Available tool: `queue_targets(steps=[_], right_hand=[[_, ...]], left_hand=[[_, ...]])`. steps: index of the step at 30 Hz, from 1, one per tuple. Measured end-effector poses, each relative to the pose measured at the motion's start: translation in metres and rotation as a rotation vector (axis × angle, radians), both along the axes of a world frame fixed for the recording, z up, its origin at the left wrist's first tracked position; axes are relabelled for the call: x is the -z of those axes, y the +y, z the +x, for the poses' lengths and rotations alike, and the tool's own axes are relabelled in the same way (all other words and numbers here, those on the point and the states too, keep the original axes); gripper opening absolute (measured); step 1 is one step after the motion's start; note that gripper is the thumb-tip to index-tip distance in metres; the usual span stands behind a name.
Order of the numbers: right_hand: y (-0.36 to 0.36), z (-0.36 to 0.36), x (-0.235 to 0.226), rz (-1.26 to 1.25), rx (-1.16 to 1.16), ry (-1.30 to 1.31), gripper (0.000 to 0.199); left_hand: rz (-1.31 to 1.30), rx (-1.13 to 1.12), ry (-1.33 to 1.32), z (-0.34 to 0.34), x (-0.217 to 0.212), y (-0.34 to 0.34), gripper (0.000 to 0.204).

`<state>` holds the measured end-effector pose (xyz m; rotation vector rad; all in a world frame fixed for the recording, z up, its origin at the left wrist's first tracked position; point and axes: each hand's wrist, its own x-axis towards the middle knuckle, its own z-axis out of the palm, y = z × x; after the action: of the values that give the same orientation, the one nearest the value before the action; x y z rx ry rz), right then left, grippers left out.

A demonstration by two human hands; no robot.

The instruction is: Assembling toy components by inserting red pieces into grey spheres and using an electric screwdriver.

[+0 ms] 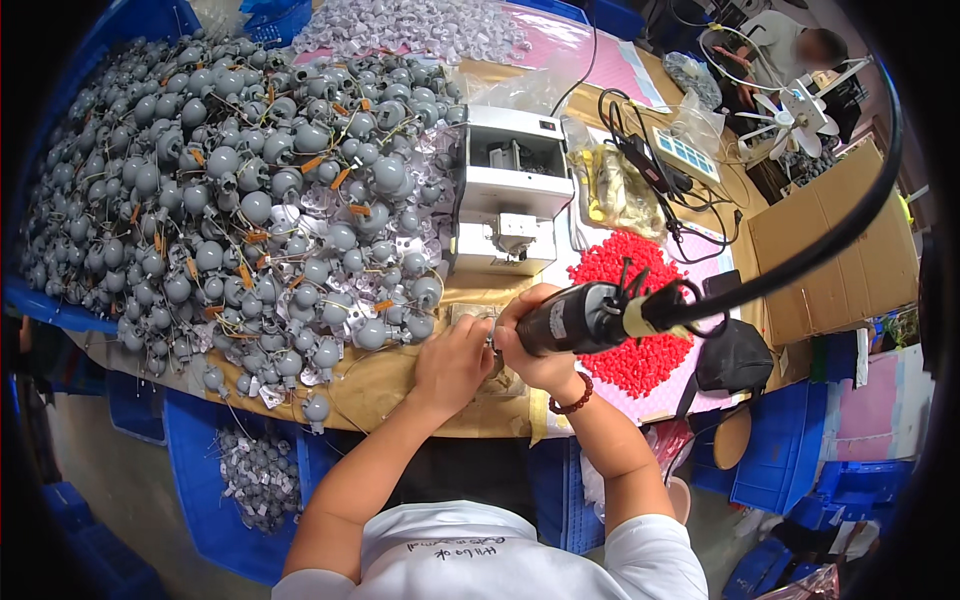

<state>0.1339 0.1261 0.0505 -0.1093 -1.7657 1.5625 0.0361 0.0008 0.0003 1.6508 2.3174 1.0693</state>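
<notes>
My right hand point(540, 350), with a beaded bracelet at its wrist, is closed round a dark cylindrical tool point(575, 320) that looks like an electric screwdriver. A thick black cable point(820, 245) runs from its back end up to the right. Right beside it my left hand point(455, 368) is closed, fingers curled at the tool's front. Whatever those fingers pinch is mostly hidden; only a small shiny bit shows between the hands. Both hands are over the brown-covered table point(400, 395), close to its front edge.
Grey round parts with wires point(210, 190) are heaped on the left. Ahead stands a white machine point(520, 190). Small red plastic pieces point(640, 372) lie to the right, near a black pouch point(735, 358) and a cardboard box point(835, 250). A blue bin point(205, 500) stands below the table.
</notes>
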Motion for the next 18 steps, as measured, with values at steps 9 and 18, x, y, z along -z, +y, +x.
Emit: queue_targets(steps=[9,18], right_hand=[[0.119,0.000,-0.004,-0.309,0.456,-0.342,0.042],[0.053,0.032,0.042,0.304,0.297,-0.464,0.030]], left_hand=[[0.005,-0.039,0.055,0.004,-0.013,0.002,0.037],[0.036,-0.042,0.177,0.010,-0.003,-0.011,0.040]])
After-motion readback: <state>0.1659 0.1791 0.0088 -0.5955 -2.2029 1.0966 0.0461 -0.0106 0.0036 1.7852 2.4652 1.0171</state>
